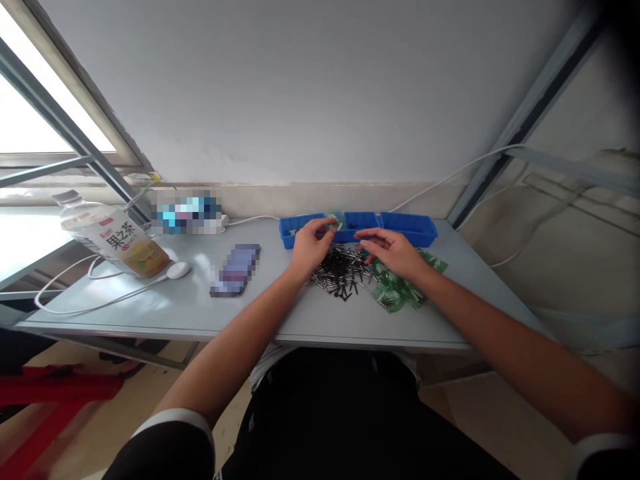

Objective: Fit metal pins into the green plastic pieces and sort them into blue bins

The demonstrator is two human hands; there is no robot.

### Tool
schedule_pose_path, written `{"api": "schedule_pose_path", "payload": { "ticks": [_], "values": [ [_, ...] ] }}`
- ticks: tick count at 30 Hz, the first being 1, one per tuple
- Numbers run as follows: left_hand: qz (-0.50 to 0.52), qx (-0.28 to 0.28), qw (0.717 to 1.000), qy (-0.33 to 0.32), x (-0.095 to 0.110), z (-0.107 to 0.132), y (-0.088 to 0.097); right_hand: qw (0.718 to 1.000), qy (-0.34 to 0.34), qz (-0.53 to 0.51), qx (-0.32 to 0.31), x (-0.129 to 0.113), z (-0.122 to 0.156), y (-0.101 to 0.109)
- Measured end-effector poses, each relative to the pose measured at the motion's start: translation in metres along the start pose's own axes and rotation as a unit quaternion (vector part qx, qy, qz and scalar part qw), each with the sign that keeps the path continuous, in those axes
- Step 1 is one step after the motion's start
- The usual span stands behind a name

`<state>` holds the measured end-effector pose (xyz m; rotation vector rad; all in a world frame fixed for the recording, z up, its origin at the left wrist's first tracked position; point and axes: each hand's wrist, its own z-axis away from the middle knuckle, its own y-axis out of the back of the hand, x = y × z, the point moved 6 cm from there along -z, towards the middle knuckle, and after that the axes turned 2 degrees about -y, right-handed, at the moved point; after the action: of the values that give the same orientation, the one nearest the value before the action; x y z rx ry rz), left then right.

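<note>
My left hand (309, 247) hovers over the near edge of a blue tray (405, 230) and pinches a small green piece (335, 221) between thumb and fingers. My right hand (393, 252) sits just to its right, fingers loosely curled and pointing left, above a pile of small dark metal pins (340, 270). I cannot make out whether it holds a pin. A heap of green pieces (400, 288) lies under and beside the right wrist.
On the grey table (175, 307) lie a tipped drink bottle (113, 241), a white mouse-like device (178, 269) with its cable, a blurred phone (236, 268) and a blurred box (187, 212). A red stool (45, 400) stands at lower left.
</note>
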<state>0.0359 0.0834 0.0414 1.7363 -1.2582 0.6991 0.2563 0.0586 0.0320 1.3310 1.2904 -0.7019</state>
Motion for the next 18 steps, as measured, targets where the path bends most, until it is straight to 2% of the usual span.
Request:
{"api": "schedule_pose_path", "payload": {
  "ticks": [3, 7, 12, 18],
  "values": [
    [-0.116, 0.027, 0.993, -0.004, -0.002, -0.005, 0.015, 1.0, 0.003, 0.01, 0.007, 0.0, -0.001, -0.001],
    [-0.256, 0.009, 0.967, 0.001, -0.009, -0.009, 0.024, 0.998, 0.028, 0.059, 0.011, -0.004, 0.002, -0.002],
    [-0.273, -0.004, 0.962, -0.006, -0.011, -0.009, 0.023, 0.976, 0.109, 0.186, -0.011, -0.016, 0.007, -0.007],
    [-0.302, -0.004, 0.953, 0.019, -0.011, -0.003, 0.021, 0.943, 0.196, 0.261, -0.07, -0.02, 0.011, -0.018]
  ]
}}
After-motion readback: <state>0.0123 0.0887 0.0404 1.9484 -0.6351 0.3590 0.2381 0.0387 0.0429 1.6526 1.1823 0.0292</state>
